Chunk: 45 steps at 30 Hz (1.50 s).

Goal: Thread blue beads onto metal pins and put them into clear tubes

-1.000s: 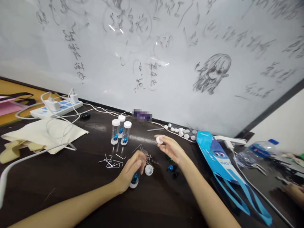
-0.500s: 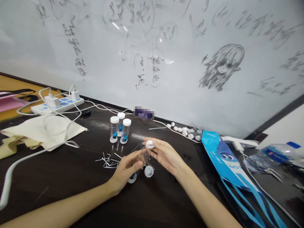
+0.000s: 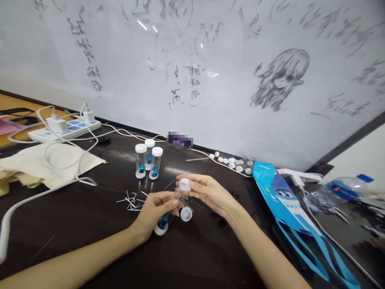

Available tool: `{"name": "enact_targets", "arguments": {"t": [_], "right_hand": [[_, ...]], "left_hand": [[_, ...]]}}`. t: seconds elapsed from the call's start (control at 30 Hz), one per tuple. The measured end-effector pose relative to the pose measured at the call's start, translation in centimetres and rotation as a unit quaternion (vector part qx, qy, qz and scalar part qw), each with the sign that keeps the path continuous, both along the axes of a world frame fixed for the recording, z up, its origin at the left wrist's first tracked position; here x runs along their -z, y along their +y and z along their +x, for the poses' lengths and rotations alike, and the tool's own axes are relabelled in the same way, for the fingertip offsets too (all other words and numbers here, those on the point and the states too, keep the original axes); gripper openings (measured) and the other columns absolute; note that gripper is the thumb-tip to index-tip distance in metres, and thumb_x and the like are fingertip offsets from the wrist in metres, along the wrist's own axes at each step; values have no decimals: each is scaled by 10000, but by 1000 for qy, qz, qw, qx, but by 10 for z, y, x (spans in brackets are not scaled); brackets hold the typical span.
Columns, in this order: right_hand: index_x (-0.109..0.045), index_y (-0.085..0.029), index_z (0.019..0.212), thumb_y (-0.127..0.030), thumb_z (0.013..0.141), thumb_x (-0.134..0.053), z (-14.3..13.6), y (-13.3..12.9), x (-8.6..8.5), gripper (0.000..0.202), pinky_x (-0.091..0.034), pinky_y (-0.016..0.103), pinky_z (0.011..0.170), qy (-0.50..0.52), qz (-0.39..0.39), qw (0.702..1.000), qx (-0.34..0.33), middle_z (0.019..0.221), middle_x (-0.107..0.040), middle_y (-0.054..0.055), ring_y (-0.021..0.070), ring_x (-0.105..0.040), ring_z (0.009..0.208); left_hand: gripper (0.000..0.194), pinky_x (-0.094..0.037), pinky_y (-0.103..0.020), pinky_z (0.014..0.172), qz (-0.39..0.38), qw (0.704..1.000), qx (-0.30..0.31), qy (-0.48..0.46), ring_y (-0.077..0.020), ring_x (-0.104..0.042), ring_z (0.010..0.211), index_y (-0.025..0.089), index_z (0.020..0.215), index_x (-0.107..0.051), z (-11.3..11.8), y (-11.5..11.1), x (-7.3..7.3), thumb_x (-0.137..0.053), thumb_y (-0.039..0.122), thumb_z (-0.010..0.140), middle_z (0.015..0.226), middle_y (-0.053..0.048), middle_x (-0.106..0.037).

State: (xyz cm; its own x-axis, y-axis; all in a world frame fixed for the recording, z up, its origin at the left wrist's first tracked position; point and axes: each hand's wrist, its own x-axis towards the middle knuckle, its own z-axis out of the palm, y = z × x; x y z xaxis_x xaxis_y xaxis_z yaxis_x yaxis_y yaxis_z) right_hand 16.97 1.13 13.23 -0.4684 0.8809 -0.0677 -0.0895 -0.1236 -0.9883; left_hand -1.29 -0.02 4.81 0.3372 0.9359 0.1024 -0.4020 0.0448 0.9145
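**Cap now at upper end of tube**

Right hand has carried the cap in from the right, so both parts meet; whether seated, cannot tell. Its fingers pinch the cap. Left hand curls its fingers round the tube, tilted over the table. Pins crowd left, white cup just right; nearer side open.

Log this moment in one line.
left hand: holds tilted clear tube | right hand: pinches white cap near tube's top | beyond: three capped tubes, upright
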Motion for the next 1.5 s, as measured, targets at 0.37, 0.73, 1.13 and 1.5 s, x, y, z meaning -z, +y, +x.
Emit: {"name": "enact_targets", "arguments": {"t": [0.37, 0.73, 1.13, 1.5], "right_hand": [[-731, -254, 1078, -175, 785, -700, 8, 1, -10, 305, -510, 356, 871, -126, 134, 983, -24, 1131, -591, 29, 191, -652, 916], [-712, -297, 1125, -124, 842, -638, 8, -5, -18, 340, -476, 337, 856, -208, 215, 953, -45, 1098, -585, 25, 201, -577, 986], [-691, -288, 1142, -86, 880, -591, 5, -8, -15, 345, -497, 326, 831, -232, 279, 931, -36, 1117, -578, 32, 198, -591, 971], [-716, -286, 1090, -88, 857, -616, 4, -5, -12, 321, -492, 335, 842, -207, 254, 944, -42, 1114, -598, 29, 203, -593, 982]], "left_hand": [[259, -477, -241, 492, -14, 998, 55, -15, -135, -605, 517, 118, 945, -767, 0, 2, 0, -738, 304, 767, 707, -81, -738], [218, -491, -216, 438, -23, 998, 61, -14, -127, -604, 503, 108, 894, -768, -1, 1, -2, -749, 276, 757, 694, -86, -732], [221, -486, -211, 436, -15, 999, 48, -2, -117, -593, 489, 106, 900, -765, -3, 4, -4, -755, 273, 755, 680, -77, -729], [240, -487, -205, 415, -24, 999, 48, -2, -114, -595, 476, 108, 900, -765, -5, 4, -4, -779, 279, 731, 680, -73, -728]]}}
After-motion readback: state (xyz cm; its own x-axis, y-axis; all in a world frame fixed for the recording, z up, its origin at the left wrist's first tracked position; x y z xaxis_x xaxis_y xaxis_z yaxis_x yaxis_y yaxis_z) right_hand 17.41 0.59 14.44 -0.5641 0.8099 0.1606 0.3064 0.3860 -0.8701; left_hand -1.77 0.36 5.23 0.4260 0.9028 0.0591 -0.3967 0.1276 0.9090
